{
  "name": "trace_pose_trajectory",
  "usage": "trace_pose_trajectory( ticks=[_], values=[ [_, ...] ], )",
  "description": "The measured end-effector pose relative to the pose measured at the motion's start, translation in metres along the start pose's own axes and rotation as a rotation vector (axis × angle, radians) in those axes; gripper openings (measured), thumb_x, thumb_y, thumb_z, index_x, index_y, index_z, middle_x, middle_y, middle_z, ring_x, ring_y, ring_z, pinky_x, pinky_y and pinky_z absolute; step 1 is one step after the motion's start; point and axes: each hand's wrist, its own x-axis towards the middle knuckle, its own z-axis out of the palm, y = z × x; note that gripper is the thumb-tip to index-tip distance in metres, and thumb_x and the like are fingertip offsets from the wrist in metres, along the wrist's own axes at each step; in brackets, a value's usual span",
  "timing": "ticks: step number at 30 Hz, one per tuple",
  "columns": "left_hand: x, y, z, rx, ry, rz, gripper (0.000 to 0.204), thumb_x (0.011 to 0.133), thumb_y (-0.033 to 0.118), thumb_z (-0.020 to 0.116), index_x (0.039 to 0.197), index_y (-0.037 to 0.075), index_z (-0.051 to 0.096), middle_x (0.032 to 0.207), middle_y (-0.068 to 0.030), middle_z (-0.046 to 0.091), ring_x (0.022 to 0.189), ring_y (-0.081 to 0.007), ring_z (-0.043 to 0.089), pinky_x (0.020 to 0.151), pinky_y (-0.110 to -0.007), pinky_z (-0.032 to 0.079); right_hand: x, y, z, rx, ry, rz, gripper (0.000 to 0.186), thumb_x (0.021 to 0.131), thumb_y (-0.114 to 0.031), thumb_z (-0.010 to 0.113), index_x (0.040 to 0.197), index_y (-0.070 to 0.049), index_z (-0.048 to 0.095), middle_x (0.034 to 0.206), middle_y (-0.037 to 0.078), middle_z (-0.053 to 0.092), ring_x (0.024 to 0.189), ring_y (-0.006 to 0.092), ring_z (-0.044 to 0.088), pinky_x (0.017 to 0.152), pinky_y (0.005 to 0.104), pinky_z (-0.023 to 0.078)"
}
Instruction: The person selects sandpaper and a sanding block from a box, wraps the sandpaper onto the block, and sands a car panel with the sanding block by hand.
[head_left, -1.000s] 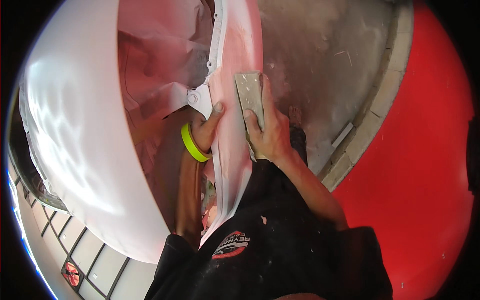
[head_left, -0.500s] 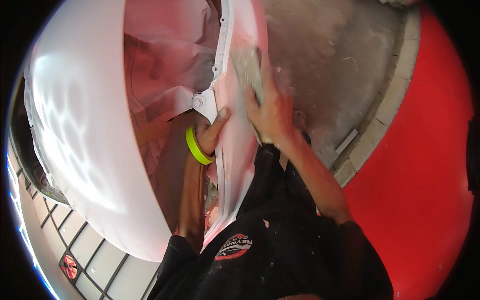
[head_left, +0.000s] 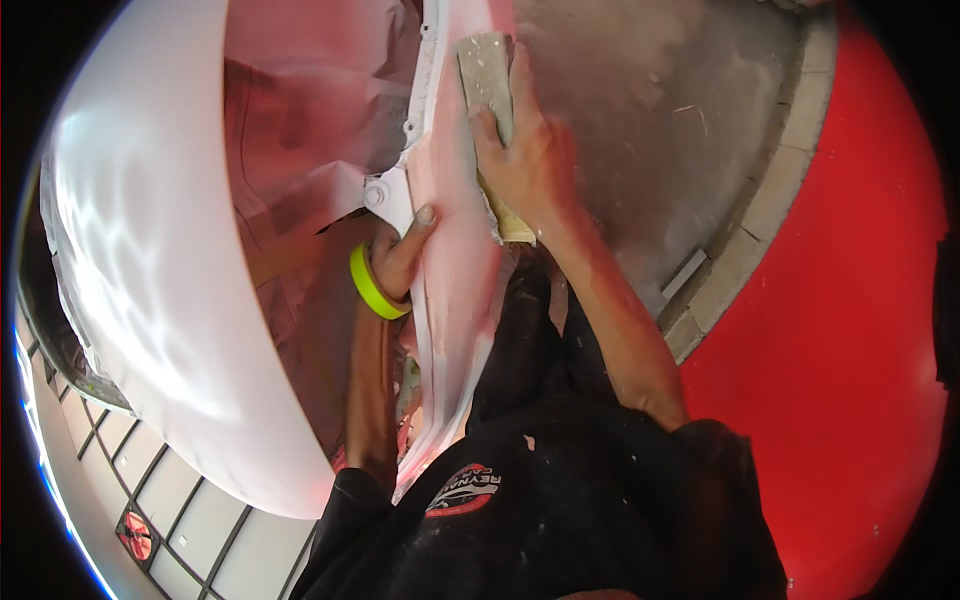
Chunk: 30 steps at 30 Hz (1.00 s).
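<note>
Head view: right hand (head_left: pixel 535 165) partly hides grey block (head_left: pixel 486 75).

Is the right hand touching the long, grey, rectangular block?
Touching: the head view shows the right hand gripping the long grey block, thumb laid on its face.

I count two bare hands of mine, one left hand (head_left: pixel 398 255) and one right hand (head_left: pixel 535 165), and one long, flat, grey-beige rectangular block (head_left: pixel 487 72). There is one bright yellow-green ring (head_left: pixel 375 285) around my left wrist. Of big smooth curved pieces I count three: one narrow pink-and-white panel (head_left: pixel 455 215), one broad glossy white panel (head_left: pixel 140 270) and one large bright red surface (head_left: pixel 820 350). I see one white-coated metal bracket (head_left: pixel 397 200) carrying one round bolt (head_left: pixel 376 194). I wear one black cloth shirt (head_left: pixel 580 500) with one red-and-white printed emblem (head_left: pixel 465 492). One round red fan-like object (head_left: pixel 135 536) shows at lower left.
</note>
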Motion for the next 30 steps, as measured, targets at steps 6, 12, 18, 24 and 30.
trace_pose_trajectory(
  ticks=[6, 12, 18, 24, 30],
  values=[
    [-0.002, 0.009, 0.000, 0.006, 0.014, 0.033, 0.051, 0.105, 0.026, 0.062, 0.147, 0.000, 0.050, 0.134, -0.0098, 0.063, 0.119, -0.0200, 0.061, 0.105, -0.037, 0.047, -0.035, 0.054, 0.036, -0.021, 0.332, -0.385, 0.074, 0.094, -0.020, 0.065, 0.158, -0.001, 0.033, 0.124, 0.034, 0.064, 0.098, 0.0505, 0.068, 0.090, 0.0520, 0.054],
    [0.001, 0.010, -0.004, -0.098, -0.093, -0.097, 0.051, 0.104, 0.025, 0.062, 0.148, 0.000, 0.050, 0.137, -0.0104, 0.062, 0.123, -0.0206, 0.059, 0.108, -0.038, 0.045, -0.001, 0.026, 0.007, 0.007, 0.217, -0.245, 0.074, 0.093, -0.018, 0.065, 0.158, -0.001, 0.032, 0.108, 0.032, 0.069, 0.093, 0.0521, 0.068, 0.084, 0.0520, 0.055],
    [-0.003, 0.004, -0.002, -0.075, -0.020, 0.008, 0.052, 0.104, 0.022, 0.063, 0.148, -0.001, 0.049, 0.138, -0.0105, 0.061, 0.125, -0.0211, 0.058, 0.109, -0.039, 0.044, -0.009, 0.036, 0.019, 0.006, 0.305, -0.333, 0.075, 0.093, -0.020, 0.066, 0.157, -0.001, 0.032, 0.095, 0.033, 0.069, 0.091, 0.0532, 0.067, 0.080, 0.0523, 0.056],
    [-0.005, 0.002, -0.003, -0.046, 0.003, -0.006, 0.052, 0.103, 0.023, 0.063, 0.147, -0.001, 0.050, 0.135, -0.0106, 0.063, 0.122, -0.0212, 0.060, 0.107, -0.038, 0.046, -0.018, 0.057, 0.027, -0.053, 0.294, -0.371, 0.075, 0.093, -0.016, 0.066, 0.158, -0.001, 0.032, 0.129, 0.031, 0.064, 0.106, 0.0484, 0.068, 0.088, 0.0485, 0.057],
    [0.003, 0.004, 0.001, 0.021, 0.012, -0.009, 0.053, 0.103, 0.024, 0.063, 0.147, -0.001, 0.049, 0.134, -0.0112, 0.063, 0.121, -0.0215, 0.061, 0.106, -0.038, 0.047, -0.004, 0.037, 0.018, 0.013, 0.287, -0.306, 0.076, 0.093, -0.017, 0.066, 0.158, 0.002, 0.031, 0.131, 0.030, 0.064, 0.110, 0.0476, 0.068, 0.090, 0.0482, 0.056]
  ],
)
